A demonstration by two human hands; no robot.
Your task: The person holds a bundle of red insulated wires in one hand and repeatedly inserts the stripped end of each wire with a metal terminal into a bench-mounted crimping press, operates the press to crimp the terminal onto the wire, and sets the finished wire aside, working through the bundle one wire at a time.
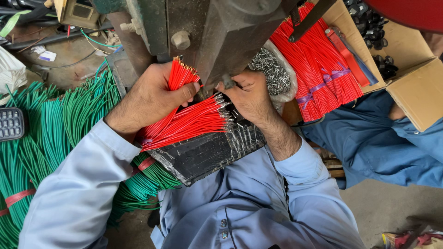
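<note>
Your left hand (154, 94) is closed around a small bunch of red wires (181, 76), thumb pressed across them, their bare metal ends pointing up toward the dark green press (217, 32). Just below that hand, a larger fan of red wires with crimped ends (194, 122) lies across a black tape-wrapped board (207, 152) resting on your lap. Your right hand (249, 94) sits at the base of the press with its fingers curled in; whether they pinch anything there cannot be told, since the fingertips are hidden against the machine.

Just behind your right hand lies a clear plastic bag of small metal terminals (272, 69). To the right of it, an open brown cardboard box (415, 90) holds a big bundle of red wires tied with purple string (318, 69), a flat red strip (339, 44) lying beside the bundle, and small black parts (376, 27) in its far corner. On your left, green wire bundles (50, 133) are heaped, some bound with red tape bands (18, 197). A dark keypad device (10, 123) rests at the left edge, and a small white-and-blue packet (46, 55) lies on the dirty surface behind it.
</note>
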